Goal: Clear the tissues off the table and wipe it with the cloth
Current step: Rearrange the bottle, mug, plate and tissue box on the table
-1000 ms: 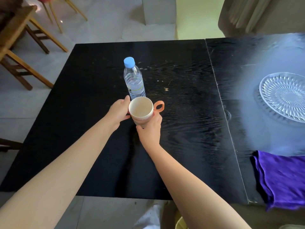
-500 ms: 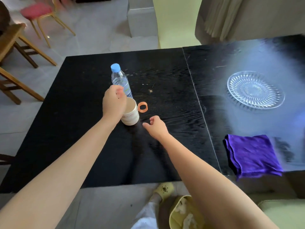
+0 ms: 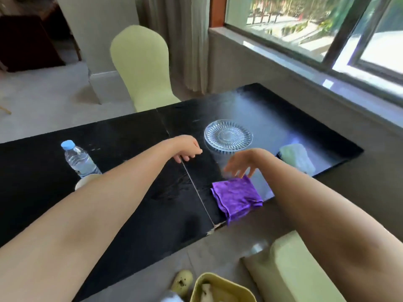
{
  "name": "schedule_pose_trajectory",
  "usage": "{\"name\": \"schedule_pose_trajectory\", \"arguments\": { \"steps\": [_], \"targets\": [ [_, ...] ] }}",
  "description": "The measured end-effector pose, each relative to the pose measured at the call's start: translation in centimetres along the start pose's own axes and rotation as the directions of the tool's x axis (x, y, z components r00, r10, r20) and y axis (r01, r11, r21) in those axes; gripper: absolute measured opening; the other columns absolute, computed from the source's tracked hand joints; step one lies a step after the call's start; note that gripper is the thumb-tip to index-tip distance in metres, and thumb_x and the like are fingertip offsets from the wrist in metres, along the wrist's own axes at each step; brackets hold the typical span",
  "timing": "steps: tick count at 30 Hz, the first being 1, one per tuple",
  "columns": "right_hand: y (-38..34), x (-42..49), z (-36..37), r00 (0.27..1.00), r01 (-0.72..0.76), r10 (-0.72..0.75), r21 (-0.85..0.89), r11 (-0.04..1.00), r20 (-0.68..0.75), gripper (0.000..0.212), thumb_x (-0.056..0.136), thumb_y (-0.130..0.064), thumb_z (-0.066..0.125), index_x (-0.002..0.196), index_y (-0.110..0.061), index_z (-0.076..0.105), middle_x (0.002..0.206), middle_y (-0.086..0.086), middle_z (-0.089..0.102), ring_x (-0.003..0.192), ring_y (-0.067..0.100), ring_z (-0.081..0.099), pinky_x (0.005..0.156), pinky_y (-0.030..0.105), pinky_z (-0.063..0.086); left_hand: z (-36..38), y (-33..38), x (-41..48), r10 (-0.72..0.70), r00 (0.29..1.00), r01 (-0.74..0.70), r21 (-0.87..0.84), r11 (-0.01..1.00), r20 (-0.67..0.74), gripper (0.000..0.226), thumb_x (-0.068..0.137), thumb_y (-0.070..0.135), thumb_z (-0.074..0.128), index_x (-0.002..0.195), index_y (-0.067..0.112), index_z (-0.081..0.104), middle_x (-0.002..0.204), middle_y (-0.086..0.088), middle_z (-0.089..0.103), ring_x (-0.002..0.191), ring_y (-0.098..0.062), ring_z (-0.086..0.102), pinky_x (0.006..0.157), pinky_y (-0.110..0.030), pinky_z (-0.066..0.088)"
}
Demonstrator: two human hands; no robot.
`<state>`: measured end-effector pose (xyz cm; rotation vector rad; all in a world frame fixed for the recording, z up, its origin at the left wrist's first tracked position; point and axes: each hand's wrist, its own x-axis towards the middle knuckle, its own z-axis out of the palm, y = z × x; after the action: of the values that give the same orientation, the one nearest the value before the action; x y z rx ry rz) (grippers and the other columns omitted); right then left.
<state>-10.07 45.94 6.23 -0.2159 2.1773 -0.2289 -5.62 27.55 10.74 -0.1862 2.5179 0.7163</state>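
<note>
One purple cloth [image 3: 236, 196] folded at the tabletop's [image 3: 141, 214] near edge, right hand [image 3: 242, 163] just above it, fingers spread, empty, left hand [image 3: 188, 148] loosely curled, empty, one glass plate [image 3: 228, 135], one bottle [image 3: 78, 159], bare tabletop between.

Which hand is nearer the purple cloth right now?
Right. The right hand hovers open just above the purple cloth, at its far edge; the left hand is farther off, beyond the table seam.
</note>
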Motion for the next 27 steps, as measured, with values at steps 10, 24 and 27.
{"name": "schedule_pose_trajectory", "arguments": {
  "steps": [10, 24, 27],
  "targets": [
    [11.6, -4.7, -8.2, 0.964, -0.179, 0.22, 0.245, 0.953, -0.15, 0.052, 0.097, -0.046, 0.038, 0.136, -0.011, 0.046, 0.14, 0.009, 0.051, 0.123, 0.029, 0.055, 0.102, 0.046, 0.043, -1.1, 10.2, 7.2, 0.085, 0.97, -0.13, 0.192, 0.973, 0.229, 0.04, 0.096, 0.03, 0.044, 0.129, 0.009, 0.048, 0.122, -0.013, 0.06, 0.104, -0.028, 0.062, 0.088, -0.047, 0.053],
    [21.6, 8.1, -7.3, 0.783, -0.423, 0.523, 0.328, 0.845, -0.337, 0.055, 0.093, -0.043, 0.048, 0.136, -0.008, 0.046, 0.141, 0.015, 0.048, 0.13, 0.034, 0.044, 0.107, 0.039, 0.038, 3.1, 5.5, 27.8, 0.014, 1.0, -0.012, 0.242, 0.97, -0.006, 0.035, 0.088, 0.022, 0.049, 0.115, -0.001, 0.057, 0.117, -0.02, 0.062, 0.097, -0.036, 0.063, 0.07, -0.04, 0.056],
    [23.2, 11.7, -5.6, 0.709, -0.45, 0.56, 0.336, 0.827, -0.429, 0.066, 0.084, -0.049, 0.06, 0.137, -0.014, 0.042, 0.141, 0.015, 0.042, 0.127, 0.036, 0.044, 0.106, 0.041, 0.039, 4.5, 2.9, 31.5, -0.149, 0.983, 0.163, 0.146, 0.976, -0.104, 0.048, 0.085, 0.023, 0.052, 0.128, 0.001, 0.049, 0.132, -0.022, 0.052, 0.115, -0.038, 0.054, 0.093, -0.04, 0.05]
  ]
}}
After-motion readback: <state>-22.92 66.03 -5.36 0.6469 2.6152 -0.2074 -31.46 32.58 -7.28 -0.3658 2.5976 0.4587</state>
